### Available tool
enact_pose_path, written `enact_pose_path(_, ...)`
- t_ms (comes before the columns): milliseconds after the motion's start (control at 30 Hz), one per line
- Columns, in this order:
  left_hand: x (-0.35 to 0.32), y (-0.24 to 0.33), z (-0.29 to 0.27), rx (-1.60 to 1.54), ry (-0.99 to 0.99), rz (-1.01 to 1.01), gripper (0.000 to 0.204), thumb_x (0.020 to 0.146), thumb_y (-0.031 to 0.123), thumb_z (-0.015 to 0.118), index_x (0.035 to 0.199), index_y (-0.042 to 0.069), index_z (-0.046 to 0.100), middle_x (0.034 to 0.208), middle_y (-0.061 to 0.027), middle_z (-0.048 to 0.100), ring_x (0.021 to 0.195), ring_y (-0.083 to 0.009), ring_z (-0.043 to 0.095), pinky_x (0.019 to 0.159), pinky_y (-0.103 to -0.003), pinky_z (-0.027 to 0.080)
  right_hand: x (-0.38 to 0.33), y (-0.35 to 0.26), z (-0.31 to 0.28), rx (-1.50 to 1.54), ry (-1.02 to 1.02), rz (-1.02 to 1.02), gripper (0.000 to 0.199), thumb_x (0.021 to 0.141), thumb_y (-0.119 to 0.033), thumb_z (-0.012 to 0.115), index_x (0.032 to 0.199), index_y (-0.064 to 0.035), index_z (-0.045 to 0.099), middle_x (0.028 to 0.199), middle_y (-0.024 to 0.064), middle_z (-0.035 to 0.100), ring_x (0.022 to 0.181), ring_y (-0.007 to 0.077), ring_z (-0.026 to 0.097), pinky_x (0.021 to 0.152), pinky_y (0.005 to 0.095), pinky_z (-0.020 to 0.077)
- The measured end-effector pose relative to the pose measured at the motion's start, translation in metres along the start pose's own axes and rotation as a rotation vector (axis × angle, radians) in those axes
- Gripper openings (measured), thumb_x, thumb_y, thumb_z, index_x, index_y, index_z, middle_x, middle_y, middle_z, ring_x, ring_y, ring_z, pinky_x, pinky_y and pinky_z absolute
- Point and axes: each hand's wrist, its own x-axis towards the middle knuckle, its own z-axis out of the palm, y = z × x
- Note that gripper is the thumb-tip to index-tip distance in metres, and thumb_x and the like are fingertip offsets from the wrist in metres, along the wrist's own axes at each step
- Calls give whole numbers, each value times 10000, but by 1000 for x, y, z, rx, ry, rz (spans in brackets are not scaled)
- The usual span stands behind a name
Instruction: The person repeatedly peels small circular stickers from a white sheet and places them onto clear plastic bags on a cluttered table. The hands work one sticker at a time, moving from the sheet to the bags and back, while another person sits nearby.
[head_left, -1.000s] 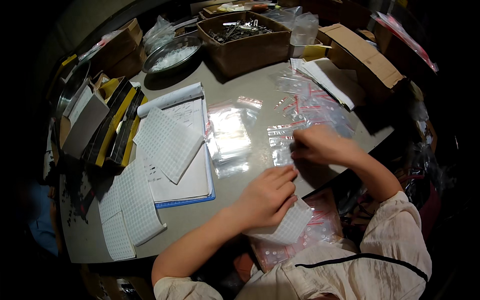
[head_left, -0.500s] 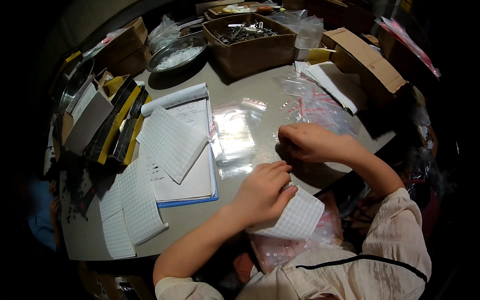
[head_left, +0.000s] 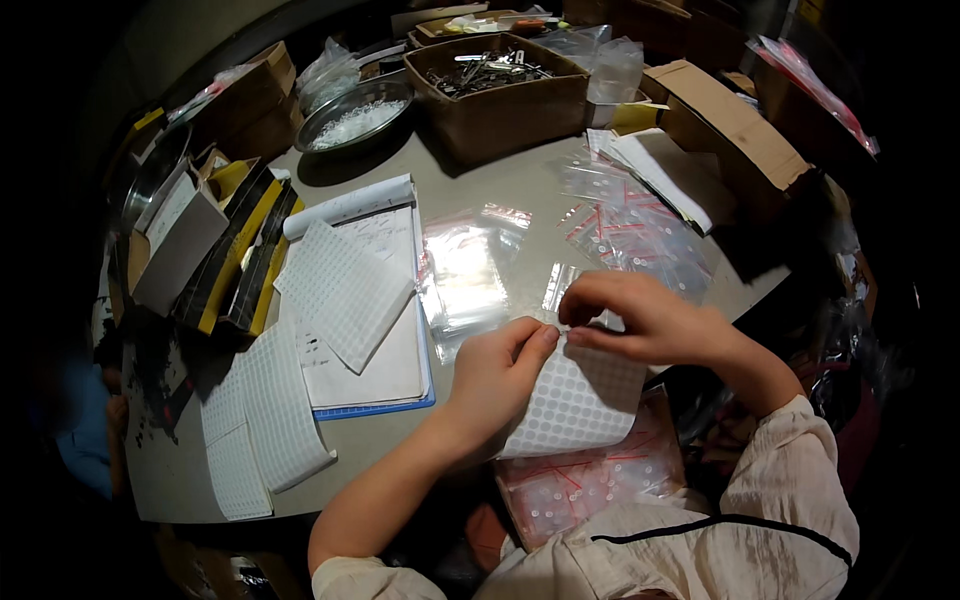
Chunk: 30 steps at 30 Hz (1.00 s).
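A white sheet of round stickers (head_left: 585, 395) is tilted up at the table's near edge. My left hand (head_left: 495, 375) is closed on its upper left edge, thumb on top. My right hand (head_left: 640, 315) is at the sheet's top edge with fingers curled and thumb bent in; whatever they pinch is too small to make out. Just beyond my fingertips lies a small clear zip bag (head_left: 558, 284). Left of it, more clear zip bags (head_left: 465, 275) lie in a shiny stack. Zip bags with red strips and small round stickers (head_left: 640, 225) are spread at the right.
Sticker sheets (head_left: 345, 290) overlap a blue clipboard (head_left: 385, 408) on the left. Behind stand a metal bowl of small clear pieces (head_left: 400, 115) and a brown box of metal parts (head_left: 500, 120). A bundle of red-striped bags (head_left: 590, 485) is close to my body.
My right hand has come back from the table to the sheet's top edge. My left hand has shifted its hold, and the sheet is tilted up more. A zip bag now shows beyond my fingers.
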Motion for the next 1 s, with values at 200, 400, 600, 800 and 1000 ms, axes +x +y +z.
enact_pose_path(200, 2, -6, 0, -159, -4, 39, 313, 1083, 244, 606, 1030, -49, 703, 705, -35, 612, 671, -88, 505, 616, -303, 443, -3, 1, 21, -308, 161, -180, 327, 756, -46, 712, 1071, -39, 626, 993, 132, 624, 960, 359, 625, 854, 430, 508)
enact_pose_path(400, 8, -12, -5, -167, -9, -12, 322, 1090, 240, 585, 961, -44, 663, 693, -57, 619, 632, -148, 581, 618, -351, 470, -5, 2, 32, -503, 289, -423, 371, 697, -46, 691, 1066, -23, 650, 968, 120, 610, 899, 337, 621, 800, 402, 517)
enact_pose_path(600, 7, 2, -15, 456, 268, 188, 198, 1024, 139, 579, 983, -28, 678, 991, -213, 737, 934, -370, 702, 836, -426, 542, -14, 32, 29, 392, 283, 111, 157, 1013, -104, 694, 1105, 3, 626, 997, 58, 654, 922, 139, 645, 821, 281, 516)
enact_pose_path(800, 37, -36, -34, 756, 320, 568, 135, 973, 94, 608, 935, -32, 639, 1434, -254, 595, 1455, -470, 416, 1270, -571, 219, -10, 70, 29, 800, 202, 275, 169, 1029, -160, 693, 1113, -45, 603, 1041, 13, 653, 1001, 91, 603, 901, 263, 482)
enact_pose_path(1000, 43, -39, -30, 632, -5, 579, 137, 935, 66, 571, 980, -30, 658, 1336, -246, 663, 1295, -381, 608, 1278, -551, 248, 15, 102, 1, 711, 240, 259, 153, 1007, -145, 710, 1064, -32, 625, 981, 10, 655, 934, 106, 645, 858, 272, 516)
